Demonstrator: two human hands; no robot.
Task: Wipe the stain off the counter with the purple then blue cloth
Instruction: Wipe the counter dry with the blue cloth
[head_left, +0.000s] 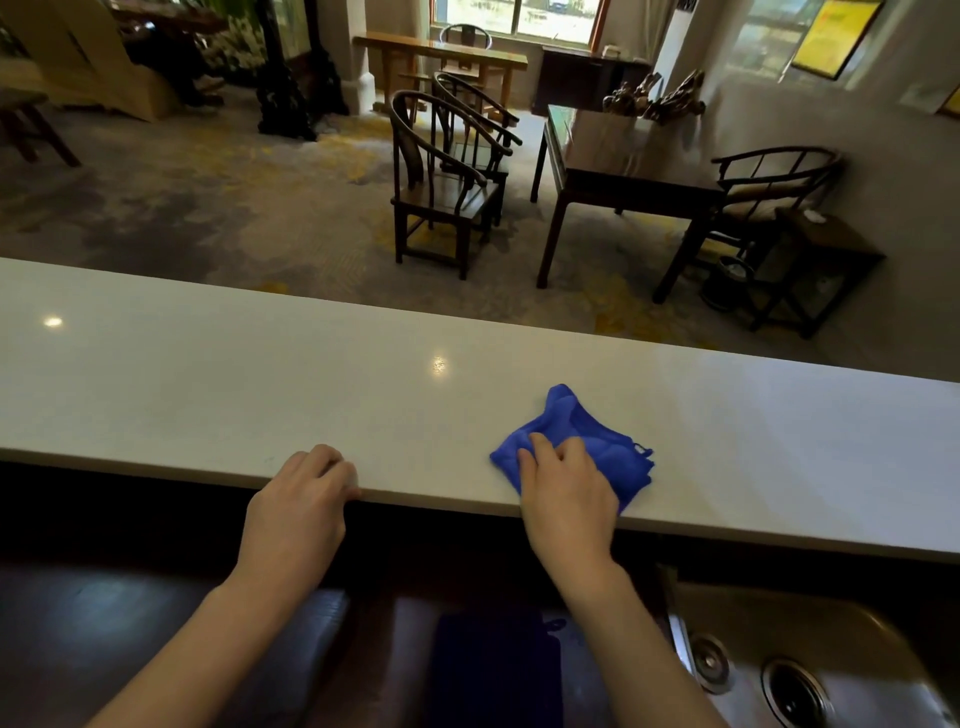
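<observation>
So the blue cloth (582, 441) is bunched up on the white counter (260, 384), sitting right at the near edge and toward the right-hand part of the visible top, with one corner poking back toward the far edge. The right hand (563, 493) is flat on top of it, fingers (540, 449) loosely spread and pressing the fabric down rather than pinching it, wrist hanging off the near edge. The left hand (306, 486) is curled over the near edge further left, fingers tucked together, holding nothing, looks like it's just bracing. Honestly I can't spot any stain on the counter from here, only a couple of ceiling light reflections, so it's either under the cloth or too faint to see. There's a dark cloth-like shape (493, 670) on the lower surface below the counter edge, might be the purple cloth, too dim to call it. Since blue is the second cloth, I'd guess this is the finishing pass. To do it well I'd keep the palm flat so the whole pad of cloth stays in contact, make overlapping strokes along the counter, not drag the cloth off the near edge, and refold to a clean face if it picks anything up. Sink (810, 670) is down at the lower right.
</observation>
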